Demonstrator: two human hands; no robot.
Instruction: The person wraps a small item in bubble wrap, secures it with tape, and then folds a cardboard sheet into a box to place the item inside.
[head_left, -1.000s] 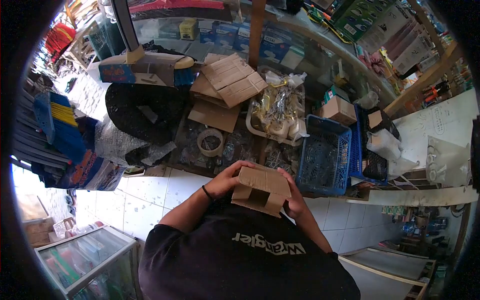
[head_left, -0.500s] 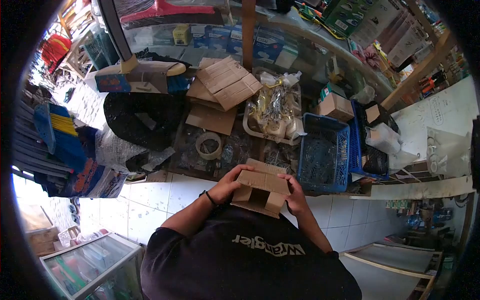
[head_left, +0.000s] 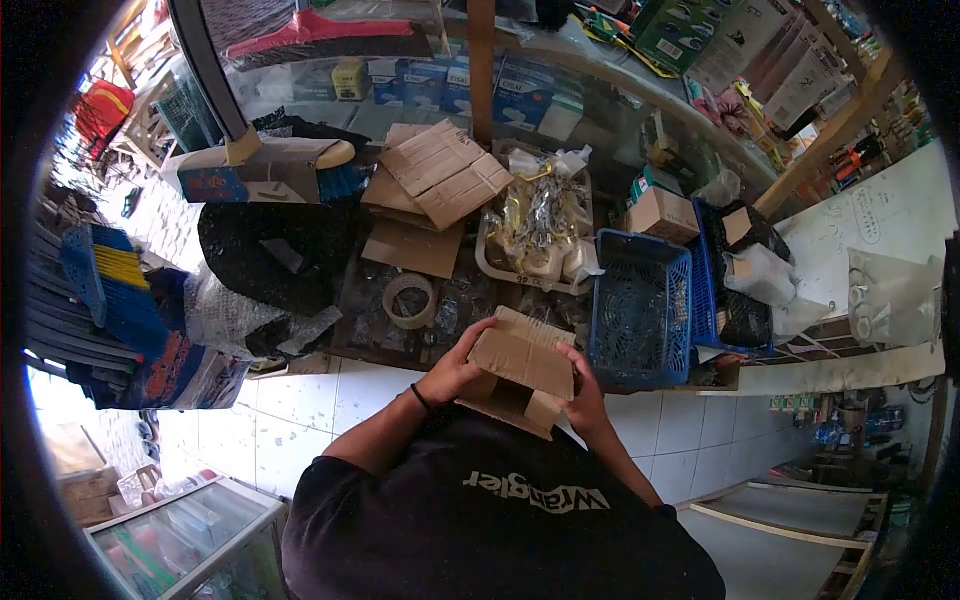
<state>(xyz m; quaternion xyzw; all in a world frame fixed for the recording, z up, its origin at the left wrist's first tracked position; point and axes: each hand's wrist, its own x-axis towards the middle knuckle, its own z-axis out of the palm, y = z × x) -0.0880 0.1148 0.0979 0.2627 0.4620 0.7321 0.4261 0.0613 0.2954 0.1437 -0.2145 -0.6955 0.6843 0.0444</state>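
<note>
A small brown cardboard box is held close to my chest, its flaps standing out and an opening facing me. My left hand grips its left side, fingers along the upper edge. On the right side my right hand is closed round the box, thumb near the upper flap. Just beyond the box, a roll of tape lies on the counter. Flattened cardboard pieces are stacked behind the tape.
A white basket of bagged metal parts and an open blue plastic basket stand on the counter. Brushes hang at the left. Behind me on the left is a glass display case.
The box has tilted in my hands, its top panel now facing up more and its opening looking narrower. Both hands still hold it. The view has shifted slightly.
</note>
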